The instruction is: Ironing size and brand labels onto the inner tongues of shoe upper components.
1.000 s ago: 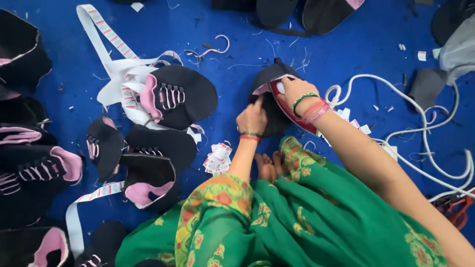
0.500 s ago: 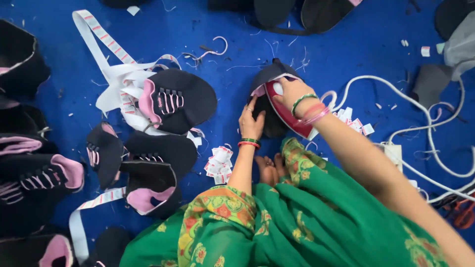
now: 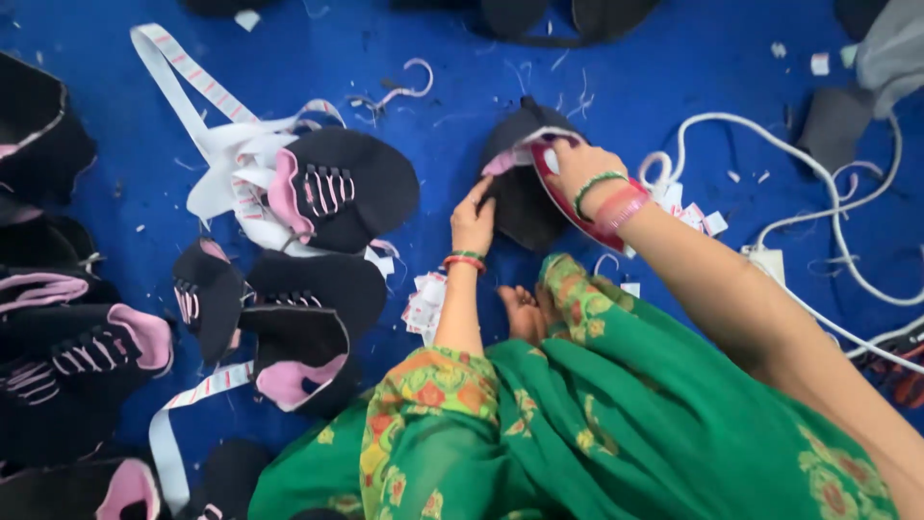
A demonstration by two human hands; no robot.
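The black shoe piece (image 3: 525, 188) lies on the blue floor (image 3: 674, 77), right in front of my knees, and both my hands are on it. My left hand (image 3: 474, 220) presses flat on its left edge with the fingers close together, so it holds the piece down but grips nothing. My right hand (image 3: 576, 166) is curled around the top of a red iron (image 3: 577, 207), which rests on the right side of the piece. A pink lining (image 3: 500, 162) shows at the top edge of the piece.

I think I am in the middle of the job. To my left is a heap of black and pink shoe pieces (image 3: 318, 193) with laces in them, some on white strips (image 3: 183, 87), and they look done. More of them (image 3: 77, 347) sit at the far left. This one piece is under my hands now, so it looks half done. A little stack of white tags (image 3: 423, 300) sits just beside my left wrist. A white cord (image 3: 818, 183) loops on the floor to my right
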